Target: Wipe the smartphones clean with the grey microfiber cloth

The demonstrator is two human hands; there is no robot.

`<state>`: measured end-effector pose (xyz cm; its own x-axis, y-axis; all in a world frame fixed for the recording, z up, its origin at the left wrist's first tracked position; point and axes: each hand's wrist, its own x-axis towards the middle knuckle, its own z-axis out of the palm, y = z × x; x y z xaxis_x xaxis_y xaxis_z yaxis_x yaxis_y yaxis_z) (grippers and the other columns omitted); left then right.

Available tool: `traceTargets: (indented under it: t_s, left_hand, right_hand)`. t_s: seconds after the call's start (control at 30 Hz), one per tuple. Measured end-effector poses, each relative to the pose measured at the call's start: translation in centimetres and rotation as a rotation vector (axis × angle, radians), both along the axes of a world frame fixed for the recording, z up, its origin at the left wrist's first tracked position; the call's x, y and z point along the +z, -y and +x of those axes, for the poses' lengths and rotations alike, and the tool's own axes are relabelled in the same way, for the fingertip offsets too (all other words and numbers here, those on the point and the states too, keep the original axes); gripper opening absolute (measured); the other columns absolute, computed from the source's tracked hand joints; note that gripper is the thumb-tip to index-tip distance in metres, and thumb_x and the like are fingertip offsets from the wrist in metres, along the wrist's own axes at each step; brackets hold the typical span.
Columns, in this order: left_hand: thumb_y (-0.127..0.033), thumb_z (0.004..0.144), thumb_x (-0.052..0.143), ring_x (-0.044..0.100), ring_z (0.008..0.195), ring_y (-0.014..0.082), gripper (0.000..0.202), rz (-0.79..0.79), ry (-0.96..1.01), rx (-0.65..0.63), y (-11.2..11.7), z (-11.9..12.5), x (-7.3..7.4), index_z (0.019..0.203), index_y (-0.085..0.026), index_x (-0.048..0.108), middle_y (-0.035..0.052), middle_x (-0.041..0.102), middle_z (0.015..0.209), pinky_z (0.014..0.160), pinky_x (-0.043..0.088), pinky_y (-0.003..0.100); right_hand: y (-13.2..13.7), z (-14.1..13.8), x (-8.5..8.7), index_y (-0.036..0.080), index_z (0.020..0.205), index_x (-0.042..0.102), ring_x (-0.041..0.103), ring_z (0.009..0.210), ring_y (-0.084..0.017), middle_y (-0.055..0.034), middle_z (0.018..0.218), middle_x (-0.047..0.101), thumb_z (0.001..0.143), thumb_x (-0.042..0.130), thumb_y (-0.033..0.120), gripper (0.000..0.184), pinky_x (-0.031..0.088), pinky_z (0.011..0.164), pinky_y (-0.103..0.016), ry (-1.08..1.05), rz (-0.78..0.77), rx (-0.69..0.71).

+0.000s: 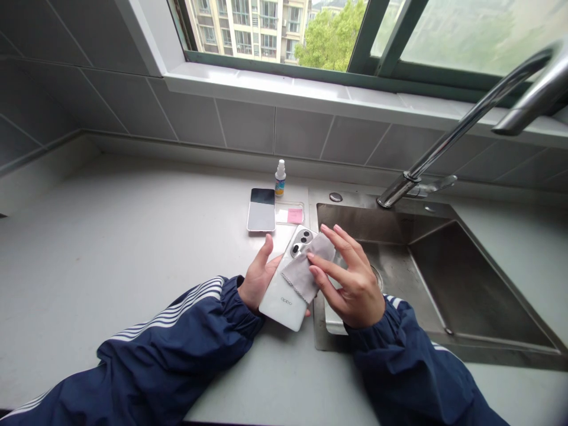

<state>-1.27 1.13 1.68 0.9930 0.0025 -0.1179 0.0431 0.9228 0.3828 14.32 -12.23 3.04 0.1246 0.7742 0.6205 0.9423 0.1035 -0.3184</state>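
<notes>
A white phone (284, 307) marked OPPO lies back side up in my left hand (261, 273), tilted, with its camera block at the top. The left thumb points up beside the phone, and most of the left fingers are hidden beneath it. My right hand (350, 278) presses a small grey cloth (306, 272) with zigzag edges against the phone's back, just below and beside the camera lenses. Beyond the hands, a second phone (261, 210) with a dark screen rests on the counter. Next to it lie a clear phone case (284, 216) with a pink label and a small spray bottle (280, 179) standing upright.
A steel sink (483, 284) is set into the light counter (133, 248) on the right, close to my right arm. A chrome tap (457, 130) arches over it from the back. Behind the counter are grey tiles (248, 124) and a window (275, 35).
</notes>
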Motion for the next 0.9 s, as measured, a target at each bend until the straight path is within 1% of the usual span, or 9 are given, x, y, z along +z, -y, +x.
traceTargets:
  t_s: [0.1, 0.2, 0.33, 0.4, 0.5, 0.6, 0.7, 0.8, 0.9]
  left_hand:
    - [-0.083, 0.087, 0.018, 0.069, 0.091, 0.0340, 0.092, 0.027, -0.020, 0.005, 0.0, -0.1, -0.2, 0.148, -0.020, 0.045, 0.0183, 0.066, 0.117, 0.075, 0.057, 0.053]
    - [-0.083, 0.087, 0.022, 0.069, 0.090, 0.0329, 0.088, 0.050, -0.025, 0.007, 0.1, -0.1, -0.5, 0.144, -0.022, 0.050, 0.0150, 0.067, 0.112, 0.071, 0.059, 0.050]
    - [-0.081, 0.087, 0.027, 0.070, 0.084, 0.0289, 0.085, 0.093, -0.030, -0.029, 0.5, -0.2, -0.7, 0.138, -0.020, 0.055, 0.0131, 0.067, 0.105, 0.067, 0.060, 0.045]
    - [-0.080, 0.089, 0.028, 0.069, 0.082, 0.0273, 0.082, 0.129, -0.041, -0.029, 0.7, -0.3, -0.7, 0.137, -0.019, 0.056, 0.0128, 0.067, 0.102, 0.065, 0.060, 0.043]
    - [-0.079, 0.090, 0.026, 0.069, 0.080, 0.0264, 0.083, 0.169, -0.048, -0.037, 0.9, -0.4, -0.6, 0.139, -0.018, 0.055, 0.0141, 0.069, 0.102, 0.065, 0.059, 0.042]
    - [-0.080, 0.089, 0.022, 0.070, 0.083, 0.0271, 0.087, 0.148, -0.040, -0.054, 0.9, -0.3, -0.3, 0.143, -0.019, 0.052, 0.0158, 0.070, 0.108, 0.070, 0.057, 0.040]
    - [-0.079, 0.091, 0.019, 0.070, 0.096, 0.0300, 0.087, 0.088, -0.014, -0.019, 0.8, 0.0, 0.1, 0.148, -0.020, 0.048, 0.0166, 0.069, 0.119, 0.081, 0.054, 0.041]
    - [-0.078, 0.091, 0.016, 0.068, 0.106, 0.0317, 0.090, 0.020, -0.015, 0.068, 0.8, 0.3, 0.5, 0.150, -0.017, 0.046, 0.0181, 0.066, 0.128, 0.092, 0.050, 0.043]
    - [-0.078, 0.091, 0.019, 0.067, 0.111, 0.0316, 0.089, -0.045, -0.051, 0.154, 0.7, 0.5, 0.9, 0.151, -0.017, 0.043, 0.0180, 0.064, 0.132, 0.099, 0.047, 0.044]
  right_hand:
    - [-0.1, 0.1, -0.1, 0.020, 0.119, 0.073, 0.038, 0.146, -0.034, -0.0108, 0.153, 0.048, 0.091, 0.064, 0.023, 0.029, 0.043, 0.115, -0.054, -0.002, -0.006, -0.064]
    - [-0.2, 0.2, -0.2, 0.017, 0.128, 0.068, 0.037, 0.146, -0.035, -0.0137, 0.154, 0.046, 0.093, 0.062, 0.028, 0.037, 0.041, 0.116, -0.055, -0.004, -0.030, -0.114]
    - [-0.2, 0.2, -0.3, 0.014, 0.138, 0.059, 0.034, 0.148, -0.035, -0.0164, 0.157, 0.041, 0.095, 0.059, 0.033, 0.047, 0.038, 0.117, -0.055, -0.030, -0.062, -0.113]
    - [-0.1, 0.1, -0.2, 0.016, 0.140, 0.057, 0.032, 0.149, -0.035, -0.0160, 0.158, 0.039, 0.096, 0.058, 0.035, 0.048, 0.036, 0.117, -0.059, -0.037, -0.077, -0.118]
    - [0.1, -0.3, 0.0, 0.023, 0.142, 0.055, 0.027, 0.151, -0.037, -0.0140, 0.161, 0.034, 0.097, 0.056, 0.037, 0.047, 0.030, 0.116, -0.067, -0.010, -0.128, -0.116]
    - [0.2, -0.8, 0.1, 0.027, 0.145, 0.052, 0.014, 0.154, -0.040, -0.0132, 0.167, 0.020, 0.098, 0.055, 0.040, 0.049, 0.024, 0.114, -0.073, 0.050, -0.196, -0.038]
    - [0.3, -1.3, -0.1, 0.029, 0.147, 0.049, 0.004, 0.154, -0.043, -0.0141, 0.169, 0.008, 0.097, 0.056, 0.044, 0.053, 0.017, 0.112, -0.078, 0.110, -0.234, 0.053]
    - [0.3, -1.7, -0.1, 0.029, 0.146, 0.049, 0.001, 0.153, -0.045, -0.0149, 0.168, 0.005, 0.096, 0.058, 0.048, 0.055, 0.014, 0.110, -0.080, 0.127, -0.250, 0.111]
    - [0.3, -1.8, 0.1, 0.027, 0.141, 0.056, 0.002, 0.153, -0.046, -0.0158, 0.168, 0.007, 0.093, 0.063, 0.049, 0.053, 0.015, 0.111, -0.079, 0.103, -0.248, 0.174]
